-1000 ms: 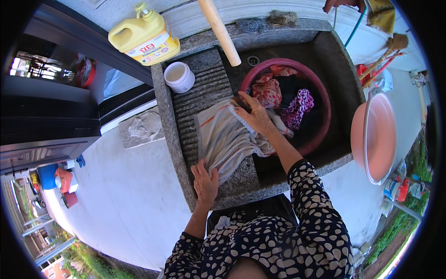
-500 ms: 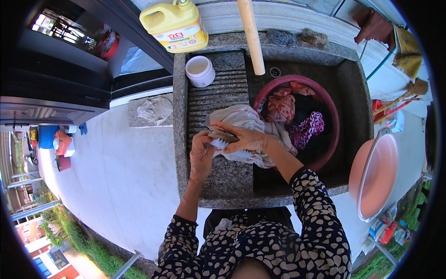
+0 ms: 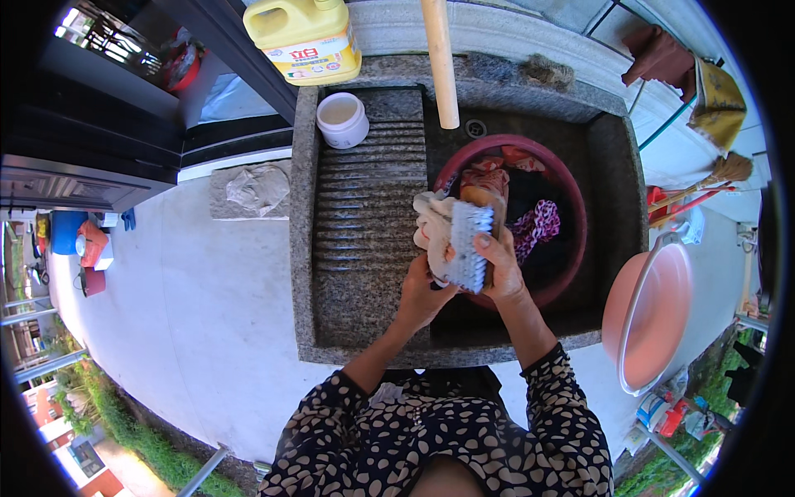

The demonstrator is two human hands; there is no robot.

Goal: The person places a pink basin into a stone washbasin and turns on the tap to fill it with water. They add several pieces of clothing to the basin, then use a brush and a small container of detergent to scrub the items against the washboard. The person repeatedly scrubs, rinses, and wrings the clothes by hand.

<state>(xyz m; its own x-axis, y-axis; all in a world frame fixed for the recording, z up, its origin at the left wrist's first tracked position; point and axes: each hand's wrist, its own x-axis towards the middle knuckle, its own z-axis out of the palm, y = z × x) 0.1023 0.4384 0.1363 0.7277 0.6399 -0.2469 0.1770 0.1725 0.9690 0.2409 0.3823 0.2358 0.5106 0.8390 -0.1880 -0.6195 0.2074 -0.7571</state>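
Gripping a scrubbing brush (image 3: pixel 472 247) in my right hand (image 3: pixel 497 269), I am keeping my fingers curled round its wooden back, with the pale bristles facing me. My left hand (image 3: pixel 422 294) is closing on the bunched pale cloth (image 3: pixel 432 228), its fingers wrapped under the lower end of the bundle, just beside the brush. Both are hovering at the edge where the ribbed washboard slab (image 3: pixel 364 207) is meeting the sink basin.

Under my right hand a dark red tub (image 3: pixel 571 207) is sitting in the stone sink (image 3: pixel 617 166), holding more clothes, one pink-patterned and one red. A wooden stick (image 3: pixel 439 58) is leaning in from the top edge, its end above the drain.

At the head of the washboard a small white cup (image 3: pixel 342 118) is standing, and behind it, on the ledge, a yellow jug of detergent (image 3: pixel 305 37) with a handle and a red and white label on its front.

My forearms are coming up from the lower edge, sleeves in a dark spotted print, elbows bent, and my wrists are drawing close together.

A pink basin (image 3: pixel 650 311) is leaning to the right of the sink. A broom (image 3: pixel 704 186) is lying beyond it. Pale concrete paving (image 3: pixel 166 290) is stretching to the left, with a crumpled grey rag (image 3: pixel 252 189) lying on it near the sink's corner.
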